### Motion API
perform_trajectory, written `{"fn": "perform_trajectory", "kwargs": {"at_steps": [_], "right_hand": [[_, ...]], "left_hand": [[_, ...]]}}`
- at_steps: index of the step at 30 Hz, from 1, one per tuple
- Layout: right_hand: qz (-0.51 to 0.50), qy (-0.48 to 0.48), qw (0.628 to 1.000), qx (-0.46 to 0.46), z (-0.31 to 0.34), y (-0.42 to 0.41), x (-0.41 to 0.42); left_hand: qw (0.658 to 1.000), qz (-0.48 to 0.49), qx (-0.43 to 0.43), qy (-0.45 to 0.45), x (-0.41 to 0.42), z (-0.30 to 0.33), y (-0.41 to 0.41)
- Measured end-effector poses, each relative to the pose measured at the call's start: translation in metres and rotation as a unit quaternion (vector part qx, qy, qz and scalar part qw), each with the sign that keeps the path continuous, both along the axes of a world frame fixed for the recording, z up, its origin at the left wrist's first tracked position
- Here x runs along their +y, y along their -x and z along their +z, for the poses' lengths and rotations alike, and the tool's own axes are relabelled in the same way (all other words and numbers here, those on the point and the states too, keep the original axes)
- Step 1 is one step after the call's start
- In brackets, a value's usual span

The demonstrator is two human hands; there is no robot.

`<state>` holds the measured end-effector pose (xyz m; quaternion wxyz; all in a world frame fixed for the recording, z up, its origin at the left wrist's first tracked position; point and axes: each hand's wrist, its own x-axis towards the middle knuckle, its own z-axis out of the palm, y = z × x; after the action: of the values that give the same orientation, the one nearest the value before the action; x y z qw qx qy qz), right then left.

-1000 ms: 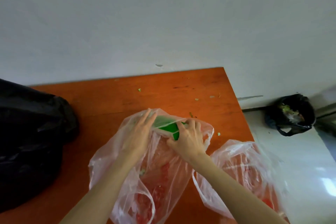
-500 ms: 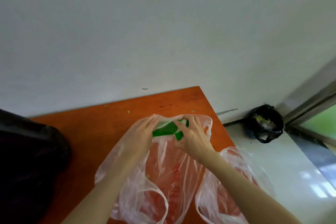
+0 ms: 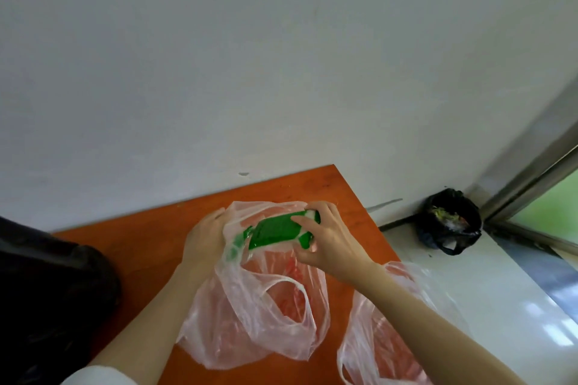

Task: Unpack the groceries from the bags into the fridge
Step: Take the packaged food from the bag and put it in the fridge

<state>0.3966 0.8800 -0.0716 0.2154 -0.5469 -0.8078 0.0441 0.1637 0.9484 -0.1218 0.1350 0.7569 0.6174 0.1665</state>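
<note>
R hand (image 3: 328,239) grips green pack (image 3: 276,230) at bag (image 3: 250,306) mouth; L hand (image 3: 206,236) holds bag rim.

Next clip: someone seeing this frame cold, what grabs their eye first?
The bright green packet at centre, gripped by the right hand at the mouth of a thin pinkish plastic bag, which the left hand holds on the other side. Both stand out against the orange table. A second similar bag lies to the right, a black bag bulks at left, and a small black bag of scraps sits on the floor.
</note>
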Motion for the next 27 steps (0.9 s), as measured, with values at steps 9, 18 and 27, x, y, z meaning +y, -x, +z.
{"fn": "perform_trajectory", "kwargs": {"at_steps": [9,18,27], "right_hand": [[-0.091,-0.111,0.99,0.014,0.042,-0.015,-0.026],[-0.206,-0.107,0.971,0.06,0.035,-0.013,-0.079],[-0.323,-0.119,0.897,0.279,0.093,-0.048,-0.161]], "left_hand": [[0.999,0.013,0.033,-0.023,0.0,0.006,-0.004],[0.98,-0.195,0.02,-0.044,-0.038,0.03,-0.034],[0.911,-0.371,-0.076,-0.165,-0.107,0.1,-0.136]]}}
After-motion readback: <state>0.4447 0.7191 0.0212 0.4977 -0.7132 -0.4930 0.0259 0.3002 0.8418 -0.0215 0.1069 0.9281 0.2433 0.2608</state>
